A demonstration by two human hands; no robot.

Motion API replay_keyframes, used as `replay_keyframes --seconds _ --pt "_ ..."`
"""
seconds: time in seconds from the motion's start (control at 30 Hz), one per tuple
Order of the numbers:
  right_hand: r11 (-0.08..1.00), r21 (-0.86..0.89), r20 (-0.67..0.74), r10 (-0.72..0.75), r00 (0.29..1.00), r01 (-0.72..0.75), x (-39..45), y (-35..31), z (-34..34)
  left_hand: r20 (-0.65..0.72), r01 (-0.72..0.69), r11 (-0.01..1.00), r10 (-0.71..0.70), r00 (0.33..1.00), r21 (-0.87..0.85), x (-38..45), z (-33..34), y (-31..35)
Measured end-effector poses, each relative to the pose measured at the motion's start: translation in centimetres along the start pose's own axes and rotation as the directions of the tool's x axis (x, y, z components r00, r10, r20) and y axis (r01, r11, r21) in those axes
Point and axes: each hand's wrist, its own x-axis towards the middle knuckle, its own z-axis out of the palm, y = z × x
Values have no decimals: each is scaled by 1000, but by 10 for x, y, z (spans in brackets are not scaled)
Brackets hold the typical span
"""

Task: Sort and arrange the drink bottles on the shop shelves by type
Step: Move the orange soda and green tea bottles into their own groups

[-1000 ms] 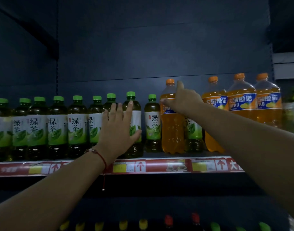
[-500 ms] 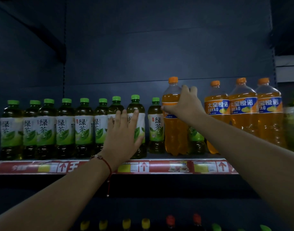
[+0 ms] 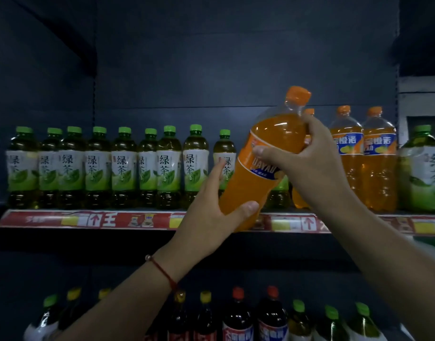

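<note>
Tea bottles point(image 3: 122, 166) stand left of soda bottles point(image 3: 379, 158) on shelf point(image 3: 113, 219).

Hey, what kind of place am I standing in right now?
Most likely a shop's drinks aisle: rows of identical green tea bottles, orange soda bottles, and a red price-tag strip along the shelf edge.

An orange soda bottle point(image 3: 260, 166) with an orange cap and blue label band is tilted, cap leaning right, in front of the shelf point(image 3: 127, 219). Green tea bottles point(image 3: 98, 168) (green caps, pale labels) stand upright in a row along the shelf's left; three more orange soda bottles point(image 3: 364, 158) stand upright at the right.
</note>
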Motion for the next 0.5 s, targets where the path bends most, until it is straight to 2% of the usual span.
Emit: replay_keyframes --seconds 0.07,0.13,0.37,0.5 --pt "977 181 49 107 993 -115 -18 -3 -11 51 9 997 -5 999 -71 -15 1 15" --pt "951 248 90 164 982 -182 -39 -2 -18 97 25 990 -11 995 -142 -34 4 23" --pt "878 286 260 315 913 -384 -121 26 -13 208 259 882 -189 960 -393 -122 45 -6" --pt "808 259 330 441 835 -529 -180 59 -2 257 430 726 -344 903 -537 -176 69 -37"
